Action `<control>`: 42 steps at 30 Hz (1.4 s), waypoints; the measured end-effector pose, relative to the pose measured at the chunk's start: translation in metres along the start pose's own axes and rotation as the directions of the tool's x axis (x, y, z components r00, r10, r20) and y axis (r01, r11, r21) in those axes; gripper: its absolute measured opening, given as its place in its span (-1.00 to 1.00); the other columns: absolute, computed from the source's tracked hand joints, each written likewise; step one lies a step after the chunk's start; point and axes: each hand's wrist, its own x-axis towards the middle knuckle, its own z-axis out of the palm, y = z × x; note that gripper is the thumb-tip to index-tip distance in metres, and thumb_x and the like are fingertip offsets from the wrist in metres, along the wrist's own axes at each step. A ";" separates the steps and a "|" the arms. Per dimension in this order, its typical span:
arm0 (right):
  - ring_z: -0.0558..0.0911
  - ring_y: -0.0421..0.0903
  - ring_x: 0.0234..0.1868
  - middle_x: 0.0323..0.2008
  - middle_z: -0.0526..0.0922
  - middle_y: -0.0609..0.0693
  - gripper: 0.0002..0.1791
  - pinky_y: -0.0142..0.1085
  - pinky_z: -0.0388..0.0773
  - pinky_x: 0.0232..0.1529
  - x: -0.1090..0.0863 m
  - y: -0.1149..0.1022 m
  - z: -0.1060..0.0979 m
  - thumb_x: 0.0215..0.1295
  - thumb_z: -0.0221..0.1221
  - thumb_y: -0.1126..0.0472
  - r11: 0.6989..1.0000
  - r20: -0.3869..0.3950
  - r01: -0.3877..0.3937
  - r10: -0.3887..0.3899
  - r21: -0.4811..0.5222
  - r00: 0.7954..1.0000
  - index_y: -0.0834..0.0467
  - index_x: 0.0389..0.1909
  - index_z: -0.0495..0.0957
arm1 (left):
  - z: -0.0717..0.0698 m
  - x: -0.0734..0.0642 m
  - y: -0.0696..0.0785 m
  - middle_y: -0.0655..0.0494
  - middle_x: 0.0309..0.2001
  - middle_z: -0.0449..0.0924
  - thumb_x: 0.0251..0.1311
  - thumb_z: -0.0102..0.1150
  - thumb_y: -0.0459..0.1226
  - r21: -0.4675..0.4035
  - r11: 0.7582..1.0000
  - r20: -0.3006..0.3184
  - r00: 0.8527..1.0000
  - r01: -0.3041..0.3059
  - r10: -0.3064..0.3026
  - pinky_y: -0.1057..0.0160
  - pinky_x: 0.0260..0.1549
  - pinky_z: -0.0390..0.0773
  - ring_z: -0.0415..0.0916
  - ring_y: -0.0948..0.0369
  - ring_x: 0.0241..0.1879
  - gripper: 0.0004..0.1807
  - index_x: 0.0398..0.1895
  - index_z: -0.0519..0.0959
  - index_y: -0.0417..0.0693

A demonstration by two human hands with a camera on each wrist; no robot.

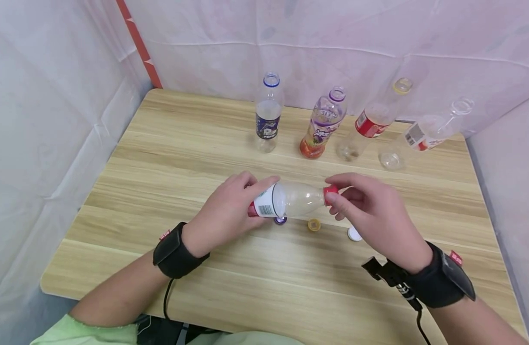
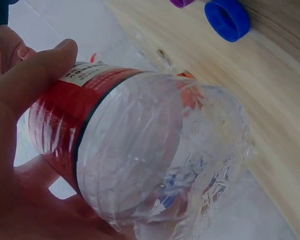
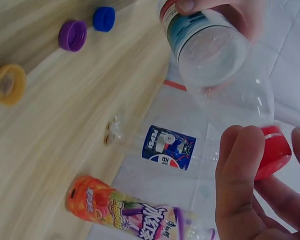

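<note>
My left hand [image 1: 229,206] grips a clear plastic bottle [image 1: 300,199] round its red and white label and holds it on its side above the table. The red cap [image 1: 330,195] sits at the bottle's mouth, facing right. My right hand [image 1: 372,211] pinches this cap between thumb and fingers. On the table below lie a purple cap [image 1: 280,220], a yellow cap [image 1: 313,225] and a white cap [image 1: 354,234]. A blue cap [image 3: 104,19] shows in both wrist views; from the head it is hidden behind my left hand.
Uncapped bottles stand along the back: a Pepsi bottle [image 1: 267,120], a purple-labelled bottle [image 1: 322,124], a red-labelled bottle [image 1: 370,125] and a clear bottle [image 1: 424,136]. White sheeting [image 1: 333,38] hangs behind the wooden table [image 1: 169,143] and at its sides.
</note>
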 end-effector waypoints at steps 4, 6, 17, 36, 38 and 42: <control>0.71 -0.21 -0.45 -0.31 0.75 -0.10 -0.81 -0.48 0.68 -0.31 0.001 0.000 0.003 0.37 0.38 0.24 1.000 -0.021 -0.006 0.005 -0.002 1.000 0.06 -0.04 0.72 | 0.001 0.000 0.000 0.11 0.00 0.50 0.08 0.61 0.01 0.016 1.000 -0.013 1.000 -0.006 0.006 0.23 -0.07 0.54 0.41 0.18 -0.07 -0.10 0.52 0.41 0.29; 0.70 -0.23 -0.43 -0.30 0.73 -0.15 -0.82 -0.50 0.67 -0.30 0.001 0.000 0.003 0.35 0.40 0.27 1.000 -0.036 0.020 -0.020 -0.012 0.999 0.05 -0.07 0.73 | 0.001 0.000 0.000 0.12 0.00 0.50 0.08 0.61 0.01 0.014 1.000 -0.015 1.000 -0.009 0.010 0.23 -0.07 0.53 0.41 0.18 -0.07 -0.10 0.52 0.41 0.29; 0.61 -0.36 -0.20 -0.15 0.72 -0.20 -0.60 -0.63 0.61 -0.05 0.001 0.003 0.002 0.04 0.53 0.45 0.955 -0.076 0.281 -0.289 -0.093 0.954 0.08 -0.10 0.75 | -0.002 -0.001 -0.001 0.10 0.03 0.51 0.07 0.61 0.04 -0.034 0.999 0.020 1.000 -0.005 0.005 0.23 -0.06 0.61 0.44 0.17 -0.04 -0.11 0.51 0.42 0.32; 0.72 -0.21 -0.48 -0.31 0.74 -0.11 -0.79 -0.44 0.69 -0.37 0.003 -0.001 0.005 0.36 0.38 0.30 0.999 -0.042 0.016 -0.015 0.030 0.999 0.06 -0.03 0.69 | 0.004 -0.001 -0.003 0.10 0.00 0.51 0.09 0.60 0.02 0.008 1.000 -0.021 1.000 -0.016 0.017 0.25 -0.09 0.55 0.42 0.19 -0.08 -0.10 0.52 0.42 0.28; 0.71 -0.23 -0.47 -0.30 0.72 -0.15 -0.78 -0.45 0.69 -0.38 0.003 0.000 0.006 0.32 0.39 0.36 0.998 -0.069 0.061 -0.059 0.032 0.996 0.08 -0.07 0.70 | 0.003 0.000 -0.002 0.10 0.00 0.50 0.09 0.60 0.01 0.004 1.000 -0.024 1.000 -0.020 0.020 0.26 -0.09 0.55 0.43 0.19 -0.08 -0.10 0.53 0.41 0.28; 0.67 -0.28 -0.42 -0.26 0.68 -0.20 -0.70 -0.49 0.68 -0.35 0.003 0.002 0.006 0.21 0.42 0.47 0.985 -0.093 0.169 -0.165 0.030 0.982 0.10 -0.11 0.69 | 0.002 0.001 -0.002 0.10 0.00 0.50 0.09 0.61 0.01 -0.005 1.000 -0.011 1.000 -0.019 0.019 0.26 -0.09 0.56 0.43 0.18 -0.08 -0.10 0.53 0.41 0.29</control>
